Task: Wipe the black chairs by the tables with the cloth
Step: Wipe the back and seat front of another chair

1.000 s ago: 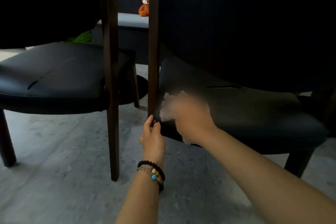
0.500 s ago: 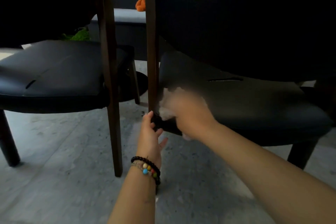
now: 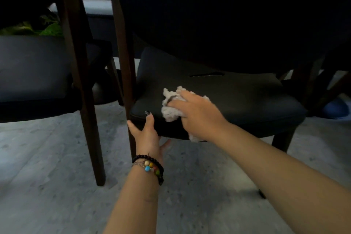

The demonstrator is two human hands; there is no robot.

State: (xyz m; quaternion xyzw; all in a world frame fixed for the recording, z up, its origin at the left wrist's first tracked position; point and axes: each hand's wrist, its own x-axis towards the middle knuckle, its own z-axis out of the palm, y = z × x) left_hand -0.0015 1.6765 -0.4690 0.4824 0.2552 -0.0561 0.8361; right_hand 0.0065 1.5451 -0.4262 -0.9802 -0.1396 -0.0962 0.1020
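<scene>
While the right grip (image 3: 195,114) clamps the bunched cloth (image 3: 171,106) on the chair seat (image 3: 237,97) and the left grip (image 3: 147,131) clasps its front edge, loose cloth hanging below may slip free.

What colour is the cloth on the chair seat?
Pale grey-white cloth, seen in the head view, under the right hand.

Head view looks forward and down, low and close to the chair seat (image 3: 218,97).
</scene>
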